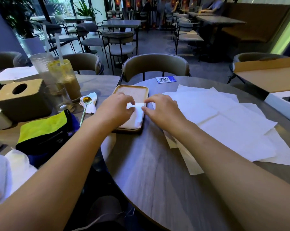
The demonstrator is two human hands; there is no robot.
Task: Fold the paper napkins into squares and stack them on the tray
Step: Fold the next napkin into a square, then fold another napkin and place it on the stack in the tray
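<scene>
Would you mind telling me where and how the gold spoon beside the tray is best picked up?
Pinch the gold spoon at mid-handle, coming from above with the left hand, which is nearer. The handle runs slim and straight toward the person over the table, clear of the glasses. The bowl rests on a crumpled napkin, so gripping there would likely catch paper.

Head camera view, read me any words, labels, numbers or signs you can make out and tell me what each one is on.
None can be read as words.
Blue card on the round table: a QR code with white print, too small to read.
Tall drink glass: faint mark near the rim, blurred.
Red flags at the back: emblems only, no text.
</scene>
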